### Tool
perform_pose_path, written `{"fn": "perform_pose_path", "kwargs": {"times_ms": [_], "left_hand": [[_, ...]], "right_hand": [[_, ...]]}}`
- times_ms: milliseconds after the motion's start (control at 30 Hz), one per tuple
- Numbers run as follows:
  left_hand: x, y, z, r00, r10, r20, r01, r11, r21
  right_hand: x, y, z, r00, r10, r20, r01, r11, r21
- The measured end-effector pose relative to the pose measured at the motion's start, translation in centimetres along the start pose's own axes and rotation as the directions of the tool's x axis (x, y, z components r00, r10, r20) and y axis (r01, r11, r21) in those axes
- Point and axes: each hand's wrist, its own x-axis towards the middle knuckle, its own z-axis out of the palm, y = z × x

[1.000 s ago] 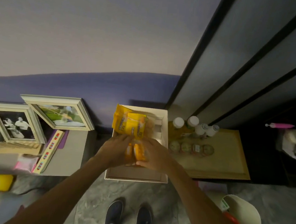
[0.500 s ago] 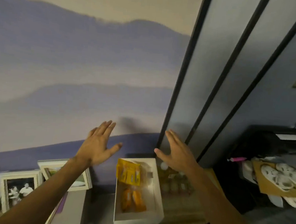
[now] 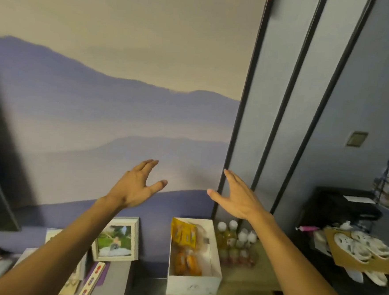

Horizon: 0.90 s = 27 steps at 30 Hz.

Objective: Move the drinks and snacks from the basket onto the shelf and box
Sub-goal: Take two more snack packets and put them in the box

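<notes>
Matt white cardboard box (image 3: 193,285), glossy yellow plastic snack packets (image 3: 182,235), clear plastic bottles (image 3: 231,236), smooth wooden shelf (image 3: 249,278)

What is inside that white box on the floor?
The white box holds yellow snack packets at its far end and orange wrapped snacks nearer. A pale clear bag lies beside the packets. Anything underneath them is hidden.

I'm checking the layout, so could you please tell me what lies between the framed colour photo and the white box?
In the head view, nothing stands between the framed colour photo and the white box; only bare purple wall shows there.
</notes>
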Motion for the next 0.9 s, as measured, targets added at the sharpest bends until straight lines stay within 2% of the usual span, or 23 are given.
{"fn": "perform_pose_path", "kwargs": {"times_ms": [167, 433, 700, 900], "left_hand": [[-9.4, 0.1, -3.1, 0.999, -0.049, -0.009, 0.049, 0.997, 0.066], [-22.8, -5.7, -10.0, 0.973, -0.221, -0.071, 0.228, 0.967, 0.114], [-34.8, -15.5, -16.1, 0.926, -0.361, -0.108, 0.373, 0.921, 0.114], [-43.5, -25.1, -18.1, 0.874, -0.481, -0.064, 0.485, 0.872, 0.064]], "right_hand": [[-4.8, -5.3, 1.9, 0.997, -0.073, 0.039, 0.072, 0.997, 0.025], [-9.5, -18.5, 7.7, 0.961, -0.223, 0.162, 0.213, 0.974, 0.072], [-12.9, -33.8, 16.4, 0.907, -0.332, 0.259, 0.309, 0.943, 0.126], [-15.9, -43.4, 26.5, 0.866, -0.355, 0.352, 0.328, 0.935, 0.134]]}}
